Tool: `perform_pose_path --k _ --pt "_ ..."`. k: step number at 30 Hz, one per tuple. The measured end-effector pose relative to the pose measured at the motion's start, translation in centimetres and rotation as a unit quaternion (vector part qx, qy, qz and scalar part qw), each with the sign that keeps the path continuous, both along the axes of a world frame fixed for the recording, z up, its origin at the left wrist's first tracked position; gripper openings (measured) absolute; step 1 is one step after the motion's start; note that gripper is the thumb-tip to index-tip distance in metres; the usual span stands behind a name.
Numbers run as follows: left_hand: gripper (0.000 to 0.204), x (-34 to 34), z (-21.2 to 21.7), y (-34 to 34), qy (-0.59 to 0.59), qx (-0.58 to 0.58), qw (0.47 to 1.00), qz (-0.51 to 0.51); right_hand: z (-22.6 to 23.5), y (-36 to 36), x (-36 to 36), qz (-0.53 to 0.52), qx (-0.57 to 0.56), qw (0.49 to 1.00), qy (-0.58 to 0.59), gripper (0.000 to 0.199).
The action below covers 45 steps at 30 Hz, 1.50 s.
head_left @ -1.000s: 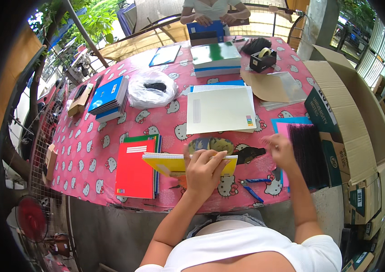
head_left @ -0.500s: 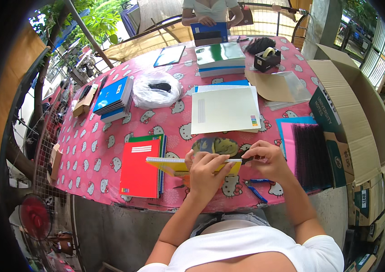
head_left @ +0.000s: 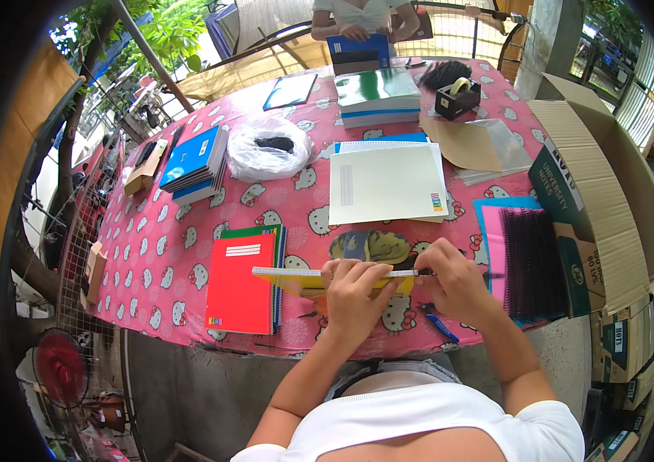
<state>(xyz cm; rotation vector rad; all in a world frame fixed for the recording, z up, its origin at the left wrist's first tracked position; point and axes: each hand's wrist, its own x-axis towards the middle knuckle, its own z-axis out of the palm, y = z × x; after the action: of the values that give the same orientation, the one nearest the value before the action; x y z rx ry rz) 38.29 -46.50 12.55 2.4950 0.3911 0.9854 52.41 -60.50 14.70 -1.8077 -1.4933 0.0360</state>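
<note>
A yellow notebook (head_left: 300, 284) stands on its long edge above the near side of the table, white page edge upward. My left hand (head_left: 354, 296) is closed over its middle, fingers across the top and thumb on the near face. At the notebook's right end, my right hand (head_left: 450, 279) pinches a thin black binding coil (head_left: 422, 272), mostly hidden by the fingers. Blue-handled pliers (head_left: 442, 326) lie just below that hand. A dark and yellow-green patterned item (head_left: 369, 246) lies behind the notebook. To the right, many black coils (head_left: 531, 266) rest on pink and blue sheets.
Red and green notebooks (head_left: 241, 281) lie left. Cream covers (head_left: 385, 183) are stacked ahead, beside a white plastic-wrapped roll (head_left: 269, 148) and blue notebooks (head_left: 192, 163). A tape dispenser (head_left: 458, 98) stands far right; an open carton (head_left: 596, 185) borders the table. Across, another person holds a blue notebook (head_left: 358, 54).
My right hand has come in closer against the notebook's right end, its fingers more tightly bunched. My left hand keeps its grip. The view has shifted slightly.
</note>
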Motion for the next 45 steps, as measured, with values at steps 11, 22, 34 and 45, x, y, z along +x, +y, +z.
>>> perform_pose_path --k 11,22,34,45 --pt "0.019 -0.7 -0.5 -0.9 -0.002 0.008 1.0 0.023 1.6 1.0 -2.0 -0.02 -0.031 0.997 -0.069 0.013" --pt "0.028 -2.3 0.2 -1.8 -0.006 0.004 0.998 0.06 -9.6 11.7 5.1 0.108 -0.337 0.909 -0.22 0.05" --pt "0.026 -1.4 -0.8 0.5 -0.034 -0.003 0.999 0.029 -6.8 2.5 8.3 0.089 -0.072 0.981 0.156 0.031" --pt "0.029 -2.0 0.2 1.4 -0.004 -0.006 0.998 0.069 -5.4 3.9 9.0 0.121 -0.057 0.913 0.384 0.041"
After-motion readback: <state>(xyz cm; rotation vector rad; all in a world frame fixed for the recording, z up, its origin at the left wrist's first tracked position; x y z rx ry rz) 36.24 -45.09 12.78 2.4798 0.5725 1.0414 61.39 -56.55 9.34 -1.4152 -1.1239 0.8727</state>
